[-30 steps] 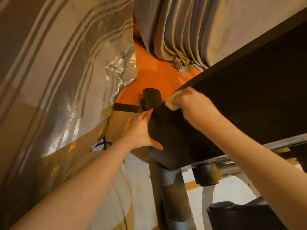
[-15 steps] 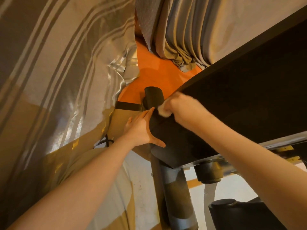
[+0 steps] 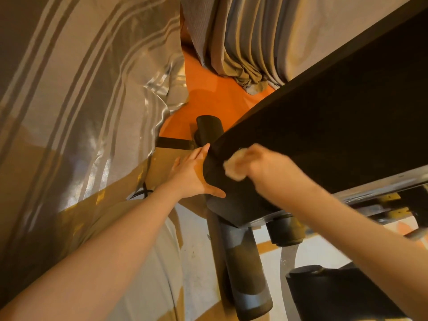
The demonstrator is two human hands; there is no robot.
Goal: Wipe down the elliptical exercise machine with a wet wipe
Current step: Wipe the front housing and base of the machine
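The elliptical machine's dark housing [image 3: 324,126] runs from the upper right down to its rounded front end at the centre. My right hand [image 3: 261,165] is blurred with motion and holds a crumpled pale wet wipe [image 3: 232,169] against the housing near that front end. My left hand [image 3: 192,174] lies flat against the left side of the housing's end, fingers straight and thumb spread below. A black foam-covered bar end [image 3: 209,129] sticks up just beyond my left fingertips.
A striped sheer curtain [image 3: 81,100] hangs close on the left, and a heavier curtain [image 3: 250,42] bunches on the orange floor [image 3: 208,98] ahead. Below the housing are a dark cylindrical post [image 3: 243,269], a black roller [image 3: 286,232] and a black pedal part [image 3: 342,295].
My right hand has slid the wipe down and toward me along the housing's front end. My left hand has stayed pressed on the housing's left side.
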